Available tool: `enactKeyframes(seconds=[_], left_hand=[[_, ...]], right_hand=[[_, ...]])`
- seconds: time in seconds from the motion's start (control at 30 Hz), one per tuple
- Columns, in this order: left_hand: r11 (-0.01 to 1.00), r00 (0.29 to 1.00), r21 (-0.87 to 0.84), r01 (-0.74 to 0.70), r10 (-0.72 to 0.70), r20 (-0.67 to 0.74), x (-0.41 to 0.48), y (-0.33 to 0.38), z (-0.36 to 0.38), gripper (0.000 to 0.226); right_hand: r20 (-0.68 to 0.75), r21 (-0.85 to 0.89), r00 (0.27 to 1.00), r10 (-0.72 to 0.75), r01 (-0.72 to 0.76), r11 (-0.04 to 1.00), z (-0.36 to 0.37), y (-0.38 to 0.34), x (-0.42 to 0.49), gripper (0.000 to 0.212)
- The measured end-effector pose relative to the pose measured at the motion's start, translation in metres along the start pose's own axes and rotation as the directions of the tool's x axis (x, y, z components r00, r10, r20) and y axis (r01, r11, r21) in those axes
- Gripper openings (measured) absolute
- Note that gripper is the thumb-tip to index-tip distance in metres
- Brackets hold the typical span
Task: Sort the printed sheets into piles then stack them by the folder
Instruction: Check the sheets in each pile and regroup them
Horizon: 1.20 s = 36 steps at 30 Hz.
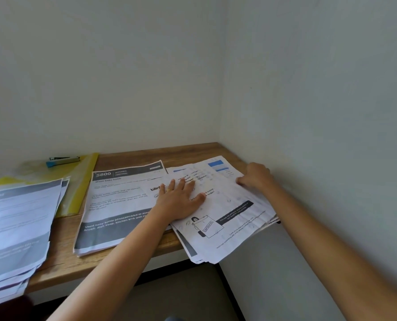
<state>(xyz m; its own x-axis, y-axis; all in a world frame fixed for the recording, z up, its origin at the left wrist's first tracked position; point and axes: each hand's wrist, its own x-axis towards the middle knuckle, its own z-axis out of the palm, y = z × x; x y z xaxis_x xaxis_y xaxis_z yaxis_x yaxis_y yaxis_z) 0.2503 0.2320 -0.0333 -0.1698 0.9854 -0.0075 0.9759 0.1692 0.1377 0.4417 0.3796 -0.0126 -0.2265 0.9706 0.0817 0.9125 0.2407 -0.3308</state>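
Sorting step. Pressing the right-corner pile (234, 218) flat with open-fingered left hand (181, 198); curling right hand (255, 177) over its far edge, apparently pinching it. Next: square, then carry leftward beside the yellow folder (86, 181).

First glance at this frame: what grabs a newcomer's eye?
Both hands are on the messy pile, which overhangs the front edge at the right corner of the desk. The left hand is pressed flat on it and the right hand curls at its far edge. Next come the bold "$800" pile mid-desk and the yellow folder at left, partly under a third pile.
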Motion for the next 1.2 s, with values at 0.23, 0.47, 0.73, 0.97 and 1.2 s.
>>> enactKeyframes(seconds=[0.23, 0.47, 0.73, 0.97, 1.2], left_hand=[[1.000, 1.000, -0.008, -0.003, 0.003, -0.002, 0.001, -0.001, 0.002, 0.073], [1.000, 1.000, -0.015, 0.004, -0.005, -0.012, 0.001, -0.001, 0.001, 0.074], [1.000, 1.000, -0.023, -0.005, 0.004, -0.022, -0.001, -0.002, 0.002, 0.074], [1.000, 1.000, -0.025, 0.000, 0.000, -0.017, -0.003, -0.001, 0.001, 0.074], [0.975, 0.997, -0.222, 0.002, -0.018, -0.070, 0.000, -0.003, -0.005, 0.076]], right_hand=[[-0.170, 0.403, 0.983, 0.065, 0.009, 0.915, -0.001, 0.004, -0.004, 0.016], [-0.347, 0.393, 0.935, 0.065, 0.082, 0.916, -0.011, 0.004, -0.019, 0.021], [-0.571, 0.359, 0.819, 0.049, 0.196, 0.912, -0.048, -0.003, -0.017, 0.013], [-0.746, 0.195, 0.653, -0.132, 0.403, 0.894, -0.109, -0.015, -0.019, 0.018], [-0.861, 0.165, 0.492, -0.134, 0.517, 0.840, -0.169, -0.034, -0.025, 0.020]])
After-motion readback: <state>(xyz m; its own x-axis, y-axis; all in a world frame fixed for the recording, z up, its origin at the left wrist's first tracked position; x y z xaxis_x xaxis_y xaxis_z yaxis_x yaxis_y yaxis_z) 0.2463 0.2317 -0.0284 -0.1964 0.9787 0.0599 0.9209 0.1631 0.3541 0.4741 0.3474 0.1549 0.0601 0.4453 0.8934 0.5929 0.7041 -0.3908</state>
